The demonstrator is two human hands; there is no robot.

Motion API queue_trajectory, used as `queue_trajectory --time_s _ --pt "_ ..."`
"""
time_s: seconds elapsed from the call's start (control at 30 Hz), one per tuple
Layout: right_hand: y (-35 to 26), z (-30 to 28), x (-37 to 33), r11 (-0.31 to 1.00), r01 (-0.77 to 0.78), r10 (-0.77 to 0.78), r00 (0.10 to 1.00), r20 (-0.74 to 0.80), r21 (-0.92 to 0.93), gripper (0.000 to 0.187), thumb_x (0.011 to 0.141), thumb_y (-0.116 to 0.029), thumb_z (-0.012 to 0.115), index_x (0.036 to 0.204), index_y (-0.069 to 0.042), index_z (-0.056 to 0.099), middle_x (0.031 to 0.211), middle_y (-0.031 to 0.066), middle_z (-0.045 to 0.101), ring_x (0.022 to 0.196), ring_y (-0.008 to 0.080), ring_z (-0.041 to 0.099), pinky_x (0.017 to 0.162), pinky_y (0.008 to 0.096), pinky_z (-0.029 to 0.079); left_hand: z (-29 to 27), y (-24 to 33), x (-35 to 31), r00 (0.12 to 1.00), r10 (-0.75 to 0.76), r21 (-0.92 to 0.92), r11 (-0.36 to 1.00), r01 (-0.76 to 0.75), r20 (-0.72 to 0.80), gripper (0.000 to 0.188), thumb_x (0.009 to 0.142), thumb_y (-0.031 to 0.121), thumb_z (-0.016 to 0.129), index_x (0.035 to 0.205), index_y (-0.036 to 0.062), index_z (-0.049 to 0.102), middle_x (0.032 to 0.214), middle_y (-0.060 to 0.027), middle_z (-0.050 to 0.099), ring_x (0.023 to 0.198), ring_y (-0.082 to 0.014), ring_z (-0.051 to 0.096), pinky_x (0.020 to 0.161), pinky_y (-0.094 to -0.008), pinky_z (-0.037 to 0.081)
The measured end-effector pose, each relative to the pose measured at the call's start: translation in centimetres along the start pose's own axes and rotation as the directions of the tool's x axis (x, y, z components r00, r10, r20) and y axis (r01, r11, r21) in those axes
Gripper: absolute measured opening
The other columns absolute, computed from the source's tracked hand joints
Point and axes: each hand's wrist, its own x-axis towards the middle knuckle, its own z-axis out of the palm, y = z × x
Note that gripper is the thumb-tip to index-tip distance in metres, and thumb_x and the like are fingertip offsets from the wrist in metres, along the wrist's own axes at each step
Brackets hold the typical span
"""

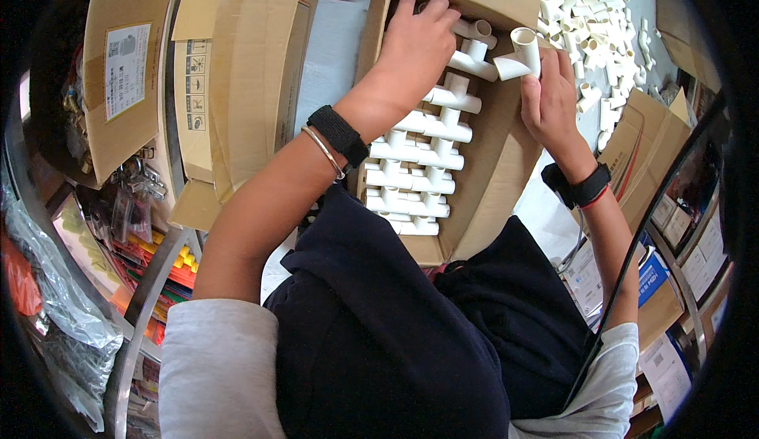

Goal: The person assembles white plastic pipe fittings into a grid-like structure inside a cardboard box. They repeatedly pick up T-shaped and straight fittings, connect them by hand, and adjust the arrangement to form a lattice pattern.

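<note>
My right hand [551, 105] grips a white plastic tee pipe fitting [522, 56] just above the right wall of an open cardboard box [494, 166]. The fitting's round mouth points up. My left hand [417, 44] reaches into the far left corner of the box, fingers curled down. What lies under those fingers is hidden; one white fitting [479, 31] shows right beside them. Rows of white tee fittings [427, 153] lie packed along the box, their stubs interlocking.
Loose white fittings [589, 16] form a heap on the table at the far right. Another cardboard box [245, 75] stands left of the open one, with a labelled carton [130, 75] farther left. More cardboard [644, 143] lies at right. A metal rail [142, 312] runs at lower left.
</note>
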Motion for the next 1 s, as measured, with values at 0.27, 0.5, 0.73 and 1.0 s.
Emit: queue_trajectory --time_s 0.27,0.5,0.73,1.0 --pt "-0.02 0.16 0.23 1.000 0.010 -0.010 1.000 0.004 -0.009 0.026 0.091 -0.018 0.052 0.110 -0.001 0.057 0.094 0.0155 0.059 0.089 0.0334 0.051 0.084 0.0437 0.041 -0.29 0.18 0.14 0.999 0.013 -0.012 1.000 -0.012 0.049 0.009 0.075 0.014 0.066 0.076 0.0143 0.075 0.103 0.0012 0.063 0.110 -0.0181 0.053 0.090 -0.0394 0.041" --pt "-0.10 0.31 0.40 1.000 0.023 -0.023 1.000 -0.008 -0.018 0.026 0.091 -0.018 0.053 0.110 -0.001 0.057 0.095 0.0152 0.060 0.090 0.0330 0.051 0.085 0.0437 0.040 -0.22 -0.06 0.28 0.998 0.054 -0.035 0.998 -0.053 0.028 0.009 0.074 0.014 0.066 0.074 0.0135 0.075 0.101 0.0013 0.063 0.107 -0.0174 0.054 0.086 -0.0374 0.042" --pt "-0.08 0.40 0.34 0.999 0.018 -0.018 1.000 -0.004 -0.033 0.027 0.091 -0.018 0.053 0.111 -0.001 0.057 0.097 0.0154 0.060 0.093 0.0329 0.052 0.088 0.0437 0.040 -0.07 0.06 0.44 0.999 0.049 -0.059 0.997 -0.050 -0.023 0.008 0.073 0.014 0.067 0.072 0.0133 0.074 0.102 0.0006 0.064 0.107 -0.0179 0.054 0.085 -0.0365 0.042" --pt "-0.02 0.42 0.32 1.000 0.007 -0.006 1.000 0.014 -0.029 0.027 0.090 -0.018 0.053 0.111 -0.001 0.057 0.097 0.0158 0.061 0.093 0.0327 0.053 0.088 0.0437 0.040 0.22 0.16 0.39 0.997 0.071 -0.097 0.993 -0.073 -0.023 0.014 0.069 0.020 0.075 0.081 0.0136 0.075 0.103 0.0007 0.063 0.109 -0.0177 0.053 0.087 -0.0371 0.042"
